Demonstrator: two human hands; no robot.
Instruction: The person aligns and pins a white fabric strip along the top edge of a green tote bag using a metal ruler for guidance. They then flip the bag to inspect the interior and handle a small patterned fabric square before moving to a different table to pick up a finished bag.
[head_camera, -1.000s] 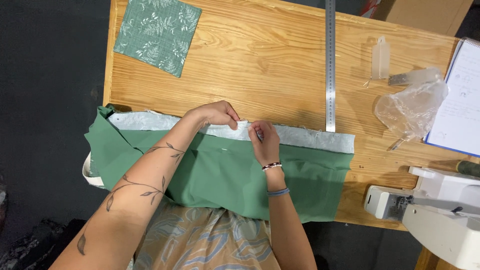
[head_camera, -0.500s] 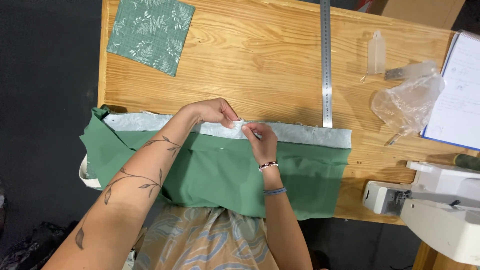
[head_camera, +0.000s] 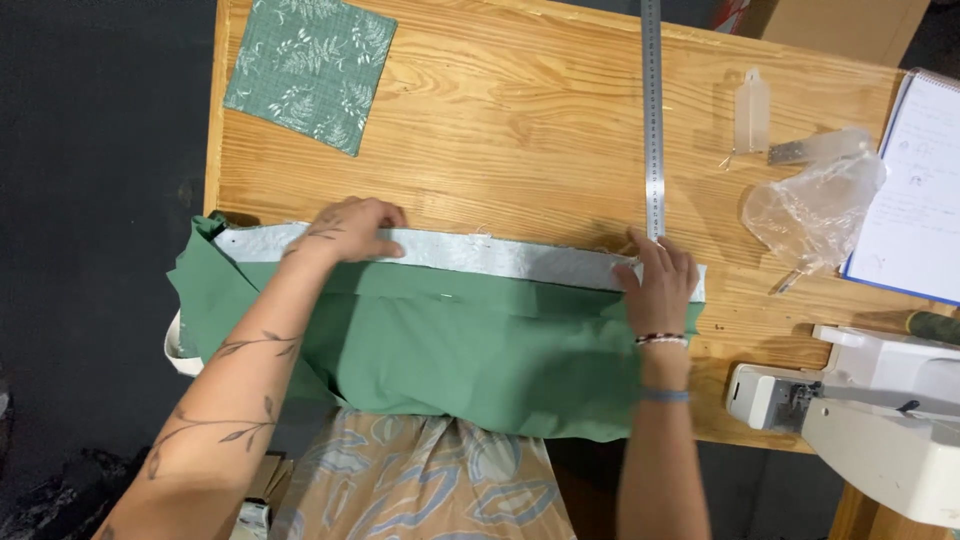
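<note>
A green fabric (head_camera: 470, 350) with a pale grey band (head_camera: 480, 252) along its far edge lies across the near side of the wooden table (head_camera: 500, 130) and hangs over its front. My left hand (head_camera: 350, 230) presses flat on the band near its left end. At the band's right end rests my right hand (head_camera: 660, 278), fingers spread on the cloth. Neither hand grips anything. A pin (head_camera: 445, 294) shows in the green cloth between the hands.
A long metal ruler (head_camera: 653, 110) lies on the table, ending just beyond my right hand. A leaf-patterned green square (head_camera: 310, 70) sits at the far left. A clear plastic bag (head_camera: 815, 205), a small bottle (head_camera: 752, 110), a notebook (head_camera: 920, 190) and a white sewing machine (head_camera: 870, 410) stand at the right.
Both hands were close together at the middle of the band. They have slid apart along it, the left toward the left end and the right toward the right end.
</note>
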